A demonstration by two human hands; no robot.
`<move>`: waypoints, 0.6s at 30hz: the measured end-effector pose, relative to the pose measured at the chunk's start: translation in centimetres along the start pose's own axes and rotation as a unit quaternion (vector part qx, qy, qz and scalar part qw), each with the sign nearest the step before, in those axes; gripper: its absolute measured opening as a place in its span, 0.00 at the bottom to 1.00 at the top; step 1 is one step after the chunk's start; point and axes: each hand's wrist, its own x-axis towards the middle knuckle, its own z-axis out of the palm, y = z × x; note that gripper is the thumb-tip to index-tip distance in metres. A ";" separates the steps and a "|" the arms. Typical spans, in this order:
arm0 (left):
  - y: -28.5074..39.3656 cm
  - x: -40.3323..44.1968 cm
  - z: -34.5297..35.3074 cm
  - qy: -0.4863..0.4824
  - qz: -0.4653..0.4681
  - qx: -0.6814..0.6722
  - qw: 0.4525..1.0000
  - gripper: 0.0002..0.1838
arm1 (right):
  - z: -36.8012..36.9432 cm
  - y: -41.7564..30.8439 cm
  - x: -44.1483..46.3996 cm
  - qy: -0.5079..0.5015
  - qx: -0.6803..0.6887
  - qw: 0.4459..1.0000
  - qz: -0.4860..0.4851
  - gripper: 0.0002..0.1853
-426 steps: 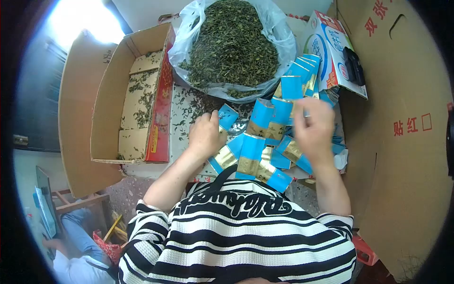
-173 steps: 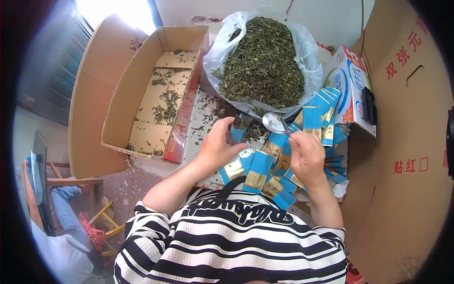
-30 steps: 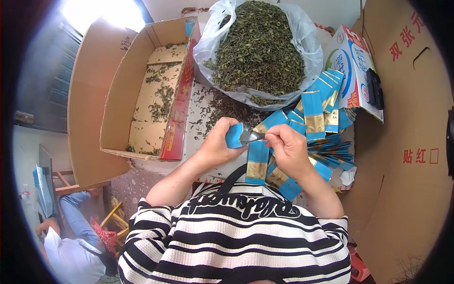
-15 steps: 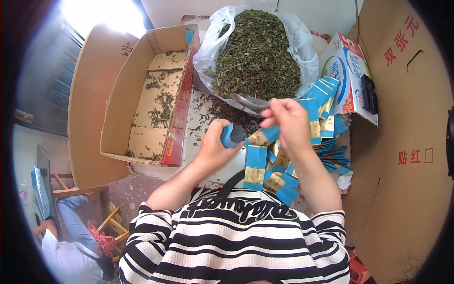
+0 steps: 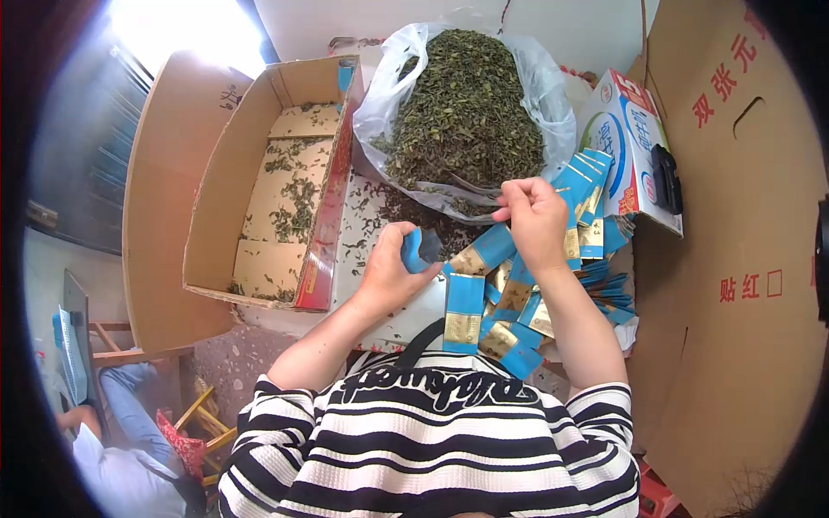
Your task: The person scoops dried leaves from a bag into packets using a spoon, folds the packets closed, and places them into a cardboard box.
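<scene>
My left hand (image 5: 387,269) is curled around a small blue packet (image 5: 416,249), whose mouth is spread apart. Thumb and fingers of my right hand (image 5: 534,220) are pinched together at the near rim of a clear plastic bag (image 5: 557,112). A thin shiny edge runs from those fingertips towards the leaves; I cannot make out whether it is a tool or the bag's rim. Dried tea leaves (image 5: 466,104) are heaped in the bag. Blue and gold packets (image 5: 463,315) lie in a loose pile beneath and beside my right forearm.
On the left stands an open cardboard box (image 5: 226,186) with scattered leaves inside. A printed carton (image 5: 615,155) with a black clip (image 5: 665,180) is behind the packets. Large cardboard (image 5: 717,259) walls the right side. Another person (image 5: 129,466) sits at lower left.
My right hand has shifted slightly right, its fingers more tightly closed at the bag's rim. The left hand still holds the packet in nearly the same place. The view has shifted slightly.
</scene>
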 end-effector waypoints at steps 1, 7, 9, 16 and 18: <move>0.1 0.2 0.1 0.001 0.000 -0.001 1.000 0.33 | 0.0 0.0 -0.1 0.000 -0.001 1.000 -0.001 0.07; -0.1 1.0 0.9 0.004 -0.003 0.012 1.000 0.33 | 1.1 1.5 0.3 0.033 -0.179 0.958 -0.223 0.04; -0.3 0.9 0.9 0.001 -0.009 0.015 1.000 0.33 | 1.2 1.6 0.5 0.049 -0.170 0.956 -0.235 0.03; -0.7 0.3 1.0 -0.013 -0.031 0.019 0.999 0.35 | 1.4 1.9 0.5 0.065 -0.203 0.929 -0.302 0.03; -0.2 0.6 0.9 -0.016 -0.035 0.024 0.999 0.36 | 1.7 2.0 0.9 0.086 -0.256 0.871 -0.411 0.02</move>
